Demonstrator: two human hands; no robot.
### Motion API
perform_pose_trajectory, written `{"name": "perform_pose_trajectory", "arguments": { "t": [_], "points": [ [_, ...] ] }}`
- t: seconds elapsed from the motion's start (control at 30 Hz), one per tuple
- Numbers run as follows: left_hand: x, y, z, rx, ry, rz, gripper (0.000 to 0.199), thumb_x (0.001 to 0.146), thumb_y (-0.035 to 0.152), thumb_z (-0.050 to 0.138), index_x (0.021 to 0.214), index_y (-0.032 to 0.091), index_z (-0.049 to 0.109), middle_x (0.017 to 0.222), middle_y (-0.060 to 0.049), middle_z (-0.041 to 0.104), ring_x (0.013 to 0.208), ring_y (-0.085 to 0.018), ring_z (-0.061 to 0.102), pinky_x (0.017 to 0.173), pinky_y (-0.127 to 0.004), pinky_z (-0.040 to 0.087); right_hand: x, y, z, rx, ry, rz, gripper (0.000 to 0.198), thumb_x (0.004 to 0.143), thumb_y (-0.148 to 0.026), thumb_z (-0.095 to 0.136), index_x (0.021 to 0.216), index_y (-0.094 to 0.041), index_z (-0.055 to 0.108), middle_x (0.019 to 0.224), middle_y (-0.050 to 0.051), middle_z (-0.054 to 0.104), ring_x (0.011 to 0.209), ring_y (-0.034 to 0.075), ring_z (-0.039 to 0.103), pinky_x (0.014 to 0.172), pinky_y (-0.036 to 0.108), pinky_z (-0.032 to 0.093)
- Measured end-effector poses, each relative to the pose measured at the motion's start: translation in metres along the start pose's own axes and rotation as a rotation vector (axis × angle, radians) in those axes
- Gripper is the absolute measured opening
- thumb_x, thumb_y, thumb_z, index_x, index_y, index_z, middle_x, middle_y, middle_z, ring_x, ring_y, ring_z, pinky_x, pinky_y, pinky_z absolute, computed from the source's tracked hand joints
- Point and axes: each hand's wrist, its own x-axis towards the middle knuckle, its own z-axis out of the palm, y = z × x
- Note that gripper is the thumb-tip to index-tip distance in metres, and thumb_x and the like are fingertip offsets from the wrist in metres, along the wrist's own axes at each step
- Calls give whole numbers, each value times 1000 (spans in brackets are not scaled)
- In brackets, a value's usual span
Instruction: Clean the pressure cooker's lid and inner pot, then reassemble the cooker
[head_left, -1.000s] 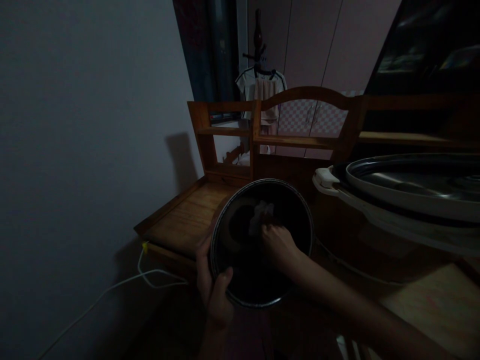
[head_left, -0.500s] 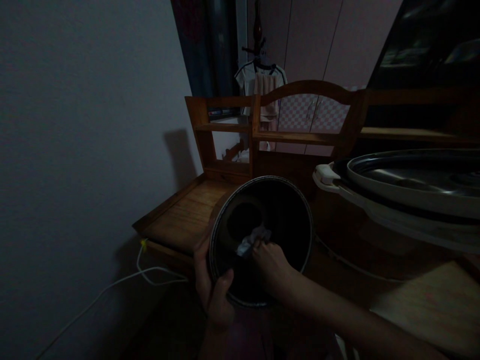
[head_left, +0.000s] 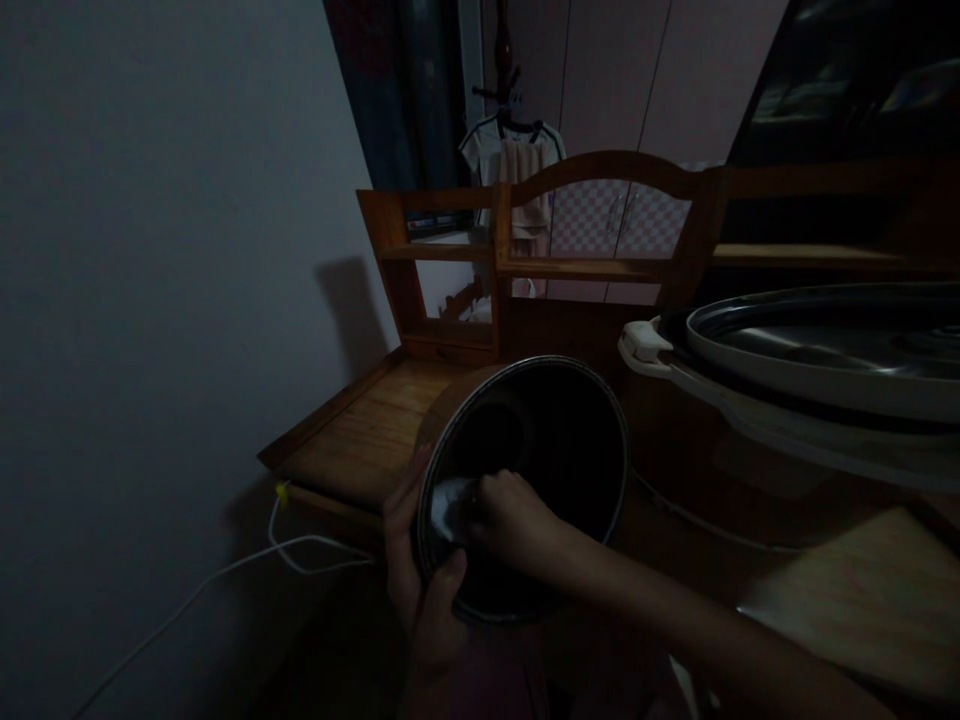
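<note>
A dark-lined cooking pot [head_left: 577,440], seemingly a cooker's inner pot, is tilted with its mouth toward me. My left hand [head_left: 431,590] grips its lower left rim, thumb over the edge and fingers along the outer wall. Inside the pot, my right hand [head_left: 517,520] is closed on a crumpled white cloth or tissue [head_left: 450,508]. That white material lies against the inner left wall near the rim. Shadow hides part of the right fingers.
A wooden desk [head_left: 352,430] with a shelf frame [head_left: 499,230] stands ahead. To the right sits a large electric pan [head_left: 697,380] with a lid, above a pale board [head_left: 870,600]. A white cable [head_left: 217,575] hangs at left beside the wall [head_left: 165,250].
My right hand has moved left inside the pot, taking the white material from the middle to the left wall. My left hand keeps its hold on the rim.
</note>
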Motion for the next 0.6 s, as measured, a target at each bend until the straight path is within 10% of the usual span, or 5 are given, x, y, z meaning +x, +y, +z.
{"name": "perform_pose_trajectory", "arguments": {
  "t": [0.6],
  "points": [
    [1,1,2,9,92,-73,58,72,25,63,130,23,64,133,-7,62,131,-34,50,110,-48,40,32,23,-33,1380,232,90,29,78,-24,61,103,-13,71,105,12,74,97,23,72,96,38,56]
  ]
}}
